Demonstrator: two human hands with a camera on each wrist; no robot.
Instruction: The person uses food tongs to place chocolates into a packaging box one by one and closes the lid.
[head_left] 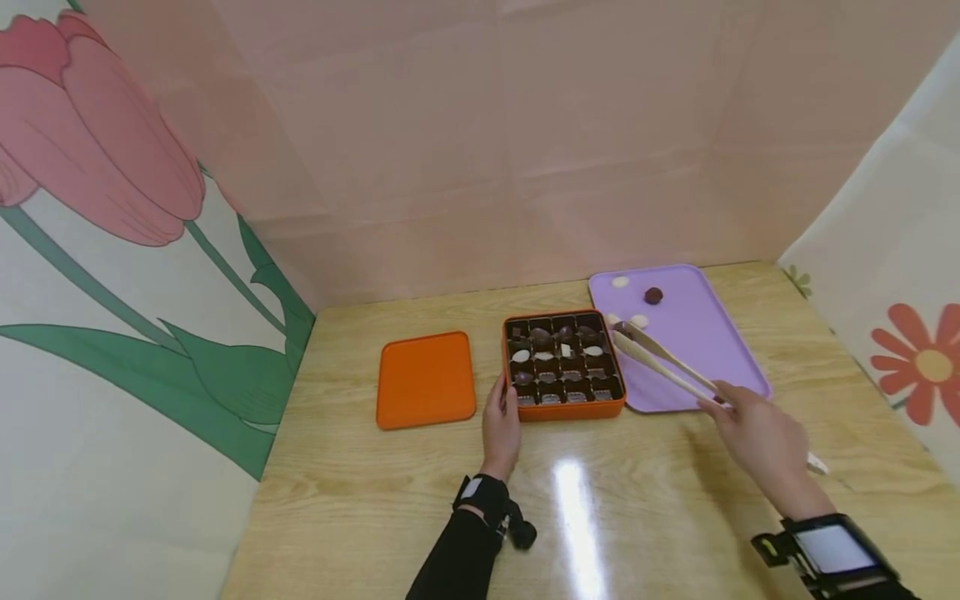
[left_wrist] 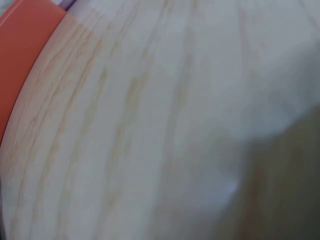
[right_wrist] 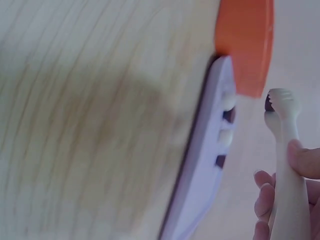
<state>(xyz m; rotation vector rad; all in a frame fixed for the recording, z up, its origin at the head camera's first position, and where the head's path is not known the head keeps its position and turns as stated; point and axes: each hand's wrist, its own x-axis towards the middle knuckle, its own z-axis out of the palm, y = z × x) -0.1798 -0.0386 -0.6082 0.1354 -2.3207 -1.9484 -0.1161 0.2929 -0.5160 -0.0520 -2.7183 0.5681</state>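
In the head view, my right hand [head_left: 761, 437] grips cream-coloured tongs [head_left: 667, 367]. A dark chocolate [right_wrist: 269, 103] sits between the tongs' tips in the right wrist view, above the tray's left edge near the box. My left hand [head_left: 501, 429] rests with fairly straight fingers against the front left corner of an orange box [head_left: 570, 412]. Inside the box, a dark divided insert holds dark and white chocolates in its back rows; the front cells are harder to make out. A purple tray [head_left: 697, 358] bears a dark chocolate [head_left: 653, 296] and several white ones [head_left: 620, 282].
An orange lid [head_left: 425, 380] lies flat on the wooden table [head_left: 337, 500], left of the box. Behind the table rises a pink backdrop [head_left: 510, 167]. Floral sheets stand at both sides. The left wrist view shows mostly blurred tabletop and an orange side [left_wrist: 22, 47].
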